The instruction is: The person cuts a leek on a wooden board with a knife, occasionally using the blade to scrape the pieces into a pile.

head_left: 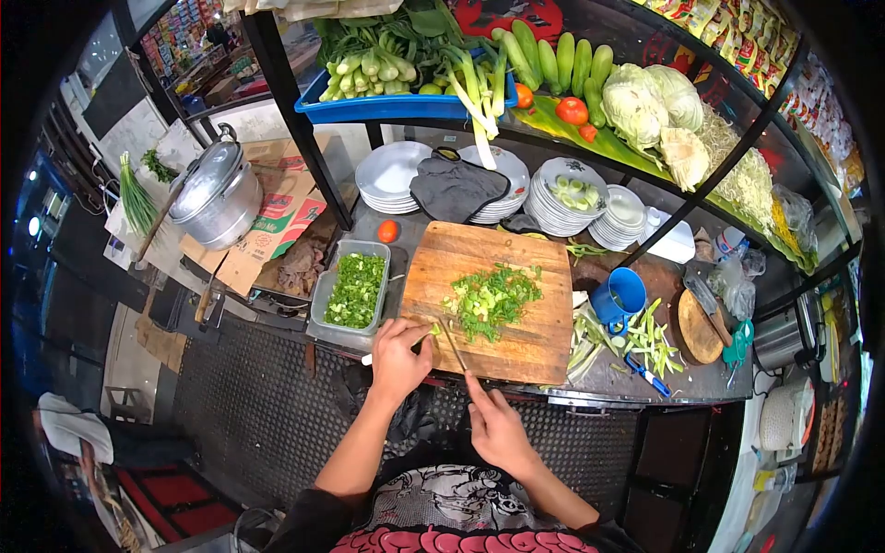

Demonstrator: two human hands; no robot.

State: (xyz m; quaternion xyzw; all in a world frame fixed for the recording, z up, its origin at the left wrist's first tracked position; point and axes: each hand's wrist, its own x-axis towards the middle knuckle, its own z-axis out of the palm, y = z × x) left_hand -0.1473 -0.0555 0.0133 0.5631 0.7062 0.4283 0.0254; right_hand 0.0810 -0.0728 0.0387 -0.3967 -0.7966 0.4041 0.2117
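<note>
My left hand [402, 355] is closed around a scallion [435, 329] at the near left edge of the wooden cutting board [530, 355]. Its green end pokes out by my fingertips, and a white end shows on the other side. In my right hand [500, 426] is a knife [454, 347], its blade slanting over the board right beside the scallion. A pile of chopped greens [493, 297] lies in the middle of the board. To the left stands a clear plastic container [318, 309] filled with chopped green scallions [356, 288].
Right of the board are a blue mug [616, 300], vegetable trimmings [656, 343], a blue peeler [648, 375] and a cleaver [705, 304] on a round block. Stacked plates [387, 172] and a tomato [387, 231] stand behind. A blue tray [396, 109] overhangs the counter.
</note>
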